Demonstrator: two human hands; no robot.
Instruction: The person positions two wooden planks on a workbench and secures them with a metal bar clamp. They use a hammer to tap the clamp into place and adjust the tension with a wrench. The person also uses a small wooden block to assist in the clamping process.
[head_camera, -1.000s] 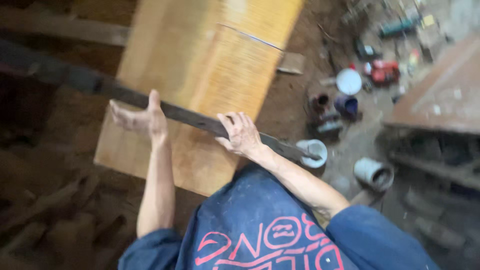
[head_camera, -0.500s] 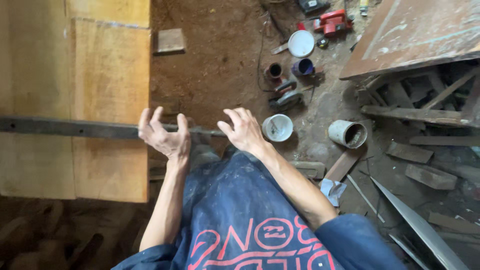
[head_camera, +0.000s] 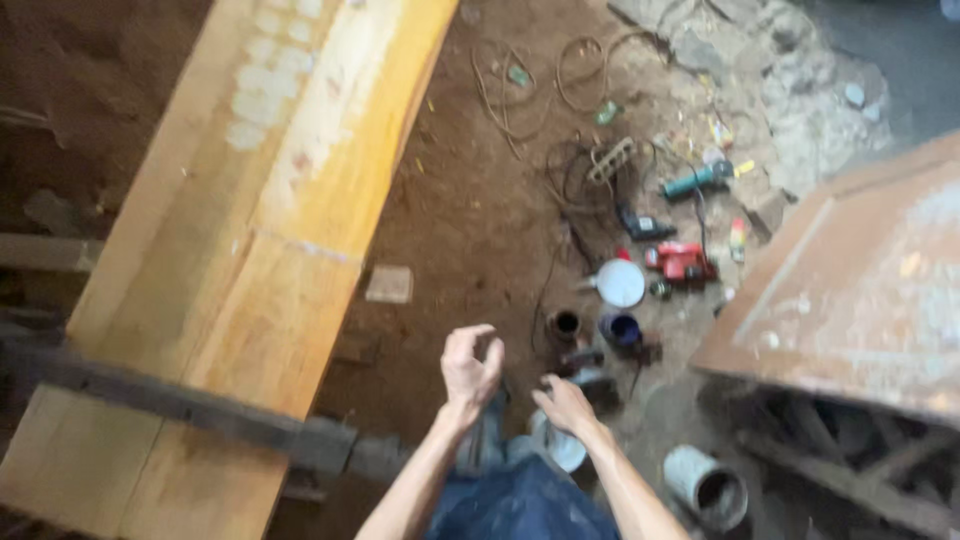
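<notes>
Looking straight down from up high here, and the shot is pretty blurry. The person's left hand (head_camera: 470, 367) is raised in mid-air with the fingers curled loosely inward, not wrapped around anything. The right hand (head_camera: 565, 403) sits just beside it, a bit lower, palm down with fingers relaxed and spread, also holding nothing. Both are free of the dark metal bar (head_camera: 170, 400), which lies across the near end of the big yellowish wooden plank (head_camera: 270, 230) off to the left; its end stops short of the left forearm, so bar and hands are apart.

Below the hands is a dirt floor (head_camera: 450, 210) covered in clutter. Right under the right hand there's a small white bucket (head_camera: 560, 448), partly hidden by the wrist. Near it sit a dark can (head_camera: 563, 324) and a blue-rimmed can (head_camera: 621, 330), with a white round lid (head_camera: 620, 283) a little further out. A red power tool (head_camera: 682, 262) and a teal-handled tool (head_camera: 700, 181) lie among tangled cables (head_camera: 570, 170). A grey pipe piece (head_camera: 706, 487) lies at lower right, next to a rusty brown sheet (head_camera: 860, 290). A small wooden block (head_camera: 389, 284) rests on the dirt beside the plank
</notes>
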